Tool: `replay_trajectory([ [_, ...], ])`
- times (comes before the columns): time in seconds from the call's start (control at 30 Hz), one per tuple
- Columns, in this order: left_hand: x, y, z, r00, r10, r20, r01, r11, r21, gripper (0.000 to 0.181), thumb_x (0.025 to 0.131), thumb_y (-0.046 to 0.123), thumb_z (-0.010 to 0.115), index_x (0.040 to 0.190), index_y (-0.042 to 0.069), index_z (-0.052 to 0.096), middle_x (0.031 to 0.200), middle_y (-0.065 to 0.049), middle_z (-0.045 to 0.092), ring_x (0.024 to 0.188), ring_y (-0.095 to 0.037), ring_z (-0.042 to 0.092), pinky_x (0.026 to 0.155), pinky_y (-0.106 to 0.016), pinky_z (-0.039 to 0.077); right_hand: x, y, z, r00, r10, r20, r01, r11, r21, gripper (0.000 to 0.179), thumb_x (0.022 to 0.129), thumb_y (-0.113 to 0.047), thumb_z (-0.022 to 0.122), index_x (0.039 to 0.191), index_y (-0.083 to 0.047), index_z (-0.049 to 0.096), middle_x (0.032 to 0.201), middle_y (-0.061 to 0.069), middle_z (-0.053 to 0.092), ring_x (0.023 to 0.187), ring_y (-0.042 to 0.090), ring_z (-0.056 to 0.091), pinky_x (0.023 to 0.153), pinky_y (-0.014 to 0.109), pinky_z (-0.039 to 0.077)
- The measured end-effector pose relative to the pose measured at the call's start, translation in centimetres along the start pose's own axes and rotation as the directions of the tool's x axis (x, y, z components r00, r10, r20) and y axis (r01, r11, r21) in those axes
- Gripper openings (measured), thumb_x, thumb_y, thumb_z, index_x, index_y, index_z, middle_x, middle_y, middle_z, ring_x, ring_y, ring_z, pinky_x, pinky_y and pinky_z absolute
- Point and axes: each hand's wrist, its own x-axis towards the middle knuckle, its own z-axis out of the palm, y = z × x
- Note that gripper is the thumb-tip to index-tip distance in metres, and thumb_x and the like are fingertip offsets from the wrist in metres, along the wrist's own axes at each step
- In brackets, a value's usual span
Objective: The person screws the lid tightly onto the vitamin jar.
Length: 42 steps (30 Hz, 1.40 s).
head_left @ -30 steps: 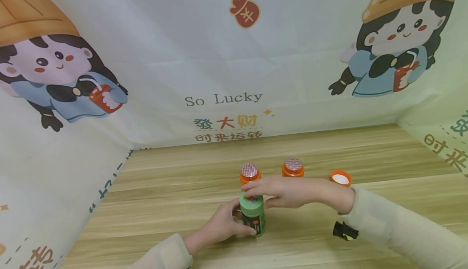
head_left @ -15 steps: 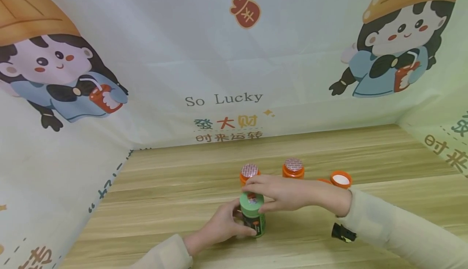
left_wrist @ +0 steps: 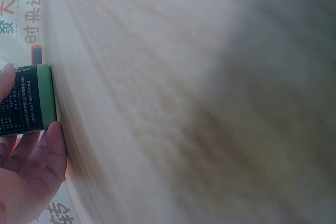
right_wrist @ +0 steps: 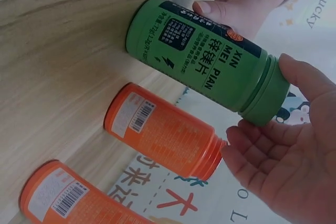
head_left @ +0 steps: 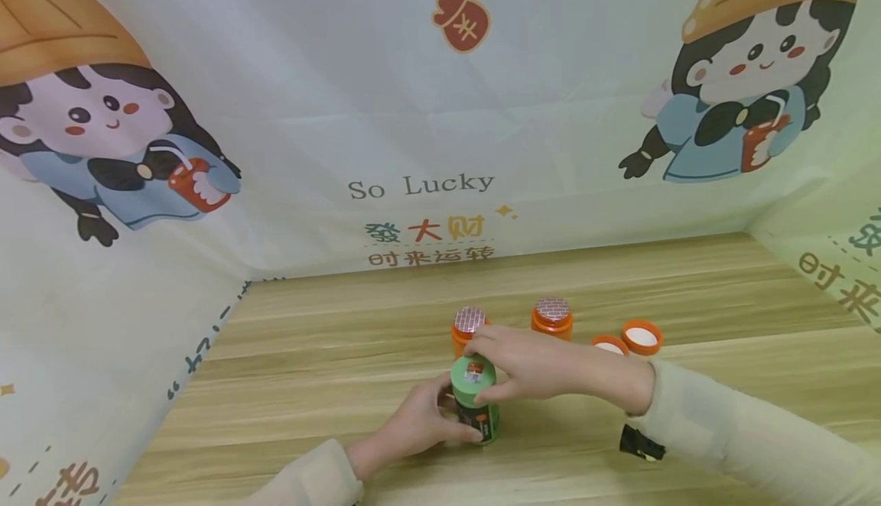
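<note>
Right hand (head_left: 526, 361) has shifted, uncovering an orange cap (head_left: 610, 344); it grips the lid (head_left: 473, 378) of a green bottle (head_left: 486, 417) the left hand (head_left: 425, 419) clasps.

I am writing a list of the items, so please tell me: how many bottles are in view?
3. The left hand holds the green bottle; one orange bottle stands just behind it, another orange bottle farther right. No others show.

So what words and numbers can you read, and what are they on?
"So Lucky": backdrop.
"發大财": backdrop.
"时来运转": backdrop, partly repeated.
"XIN MEI PIAN": green bottle.
"锌镁片": green bottle.
Small print and numbers there and on orange bottles: too small, blurred.
Sign on printed red pouch: unclear.
</note>
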Motion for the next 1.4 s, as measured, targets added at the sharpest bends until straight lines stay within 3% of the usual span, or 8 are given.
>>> replay_trajectory([
  [0.33,-0.1,0.1,0.0,1.000,0.001,-0.008,-0.002,1.000,-0.030,0.062,0.067,0.008,0.079,0.122,0.001,0.051,0.108,-0.012,0.062,0.090,-0.021,0.059,0.068,-0.022,0.050,0.3,-0.4,0.9,0.988,0.119,-0.099,-0.122,0.992,-0.017,0.044,0.076,-0.045,0.069,0.097,-0.009,0.053,0.084,-0.005,0.049,0.071,0.005,0.044,0.058,0.016,0.039],
  [0.53,0.0,0.1,0.0,1.000,-0.005,-0.005,0.005,1.000,-0.024,0.060,0.067,0.011,0.080,0.120,0.004,0.053,0.107,-0.009,0.062,0.090,-0.019,0.059,0.071,-0.022,0.050,0.5,-0.6,1.2,0.974,0.167,-0.152,-0.183,0.978,-0.101,0.050,0.072,-0.056,0.067,0.087,-0.013,0.047,0.073,-0.007,0.042,0.063,0.006,0.039,0.051,0.017,0.033],
  [0.63,0.0,0.1,-0.1,1.000,-0.005,0.003,0.005,1.000,-0.023,0.060,0.067,0.012,0.080,0.120,0.004,0.053,0.108,-0.009,0.061,0.091,-0.020,0.059,0.073,-0.022,0.050,0.5,-0.7,1.0,0.972,0.191,-0.135,-0.210,0.968,-0.140,0.057,0.069,-0.064,0.065,0.085,-0.013,0.046,0.071,-0.007,0.041,0.062,0.007,0.039,0.051,0.019,0.032],
  [0.73,0.0,0.1,-0.1,1.000,-0.003,0.008,0.003,1.000,-0.013,0.061,0.068,0.013,0.080,0.121,0.005,0.052,0.109,-0.008,0.061,0.093,-0.020,0.059,0.076,-0.022,0.049,0.4,-0.6,0.5,0.976,0.204,-0.082,-0.213,0.969,-0.123,0.068,0.067,-0.067,0.064,0.098,-0.007,0.051,0.082,-0.003,0.050,0.072,0.011,0.046,0.060,0.023,0.040],
  [0.83,0.0,0.1,-0.1,1.000,0.002,0.006,-0.002,1.000,0.005,0.061,0.068,0.014,0.080,0.122,0.005,0.052,0.109,-0.008,0.061,0.093,-0.020,0.059,0.077,-0.023,0.049,0.1,-0.2,-0.4,0.989,0.151,0.003,-0.151,0.988,-0.035,0.078,0.070,-0.059,0.067,0.120,-0.003,0.048,0.111,0.006,0.054,0.099,0.018,0.051,0.082,0.032,0.045],
  [1.0,0.0,0.1,0.0,1.000,0.003,-0.006,-0.003,1.000,0.020,0.060,0.067,0.014,0.080,0.119,0.003,0.053,0.107,-0.008,0.062,0.092,-0.020,0.059,0.078,-0.027,0.049,-0.3,0.6,-1.7,0.985,-0.075,0.154,0.061,0.994,0.090,0.076,0.077,-0.029,0.071,0.138,-0.002,0.033,0.144,0.012,0.033,0.131,0.026,0.032,0.105,0.039,0.031],
  [1.17,0.0,0.1,-0.1,1.000,-0.017,0.004,0.017,1.000,0.002,0.058,0.068,0.014,0.080,0.119,0.004,0.053,0.108,-0.007,0.062,0.093,-0.019,0.058,0.079,-0.030,0.048,-0.5,1.2,-1.9,0.961,-0.184,0.209,0.164,0.980,0.110,0.063,0.085,-0.014,0.062,0.140,-0.003,0.033,0.147,0.011,0.030,0.133,0.025,0.030,0.106,0.036,0.031],
  [1.4,0.0,0.1,-0.1,1.000,-0.017,0.010,0.016,1.000,0.014,0.061,0.068,0.015,0.080,0.121,0.004,0.052,0.109,-0.008,0.061,0.092,-0.019,0.058,0.077,-0.028,0.048,-0.4,1.6,-1.4,0.955,-0.263,0.139,0.255,0.964,0.076,0.045,0.090,-0.013,0.054,0.133,-0.004,0.044,0.137,0.012,0.043,0.126,0.024,0.041,0.101,0.032,0.037],
])
